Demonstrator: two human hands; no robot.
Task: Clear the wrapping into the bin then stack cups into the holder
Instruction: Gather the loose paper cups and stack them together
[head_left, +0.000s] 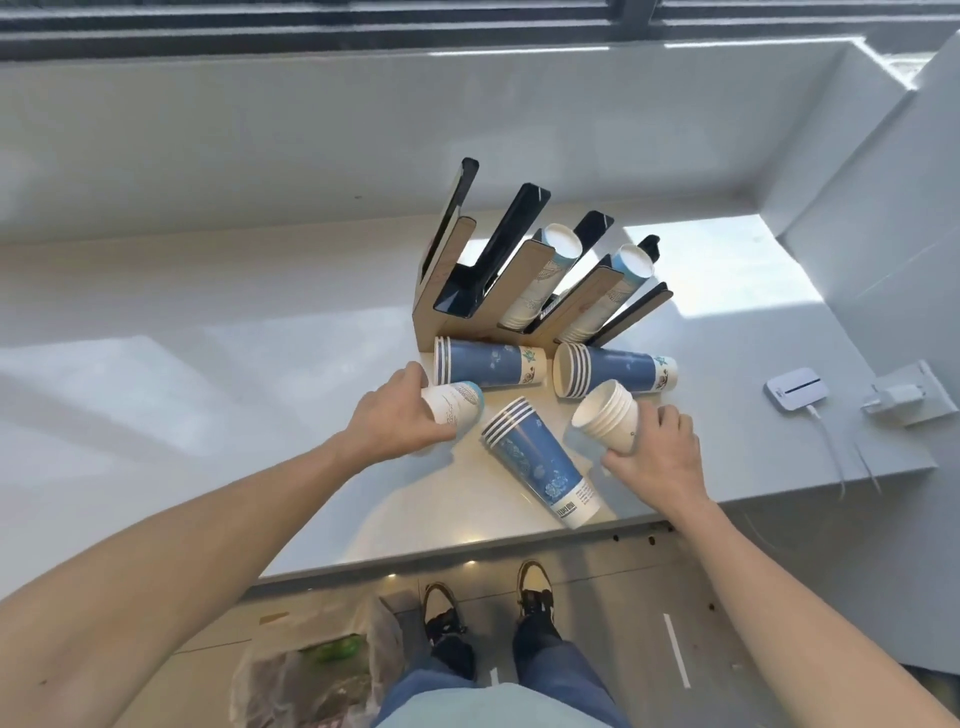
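A slanted cup holder (470, 283) of wood and black panels stands on the white counter (208, 364). Two of its slots hold white cup stacks (540, 283); the left slots look empty. Three blue cup stacks lie on their sides in front of it: one on the left (488, 362), one on the right (618, 370), one nearer me (543, 465). My left hand (395, 415) grips a small white cup stack (454, 410) lying sideways. My right hand (657, 449) holds another white cup stack (608, 415), its mouth facing left.
A bin lined with a clear plastic bag (317, 670) sits on the floor below the counter edge, left of my feet. A white box (795, 395) with a cable and a plugged-in charger (901, 397) lie at the counter's right end.
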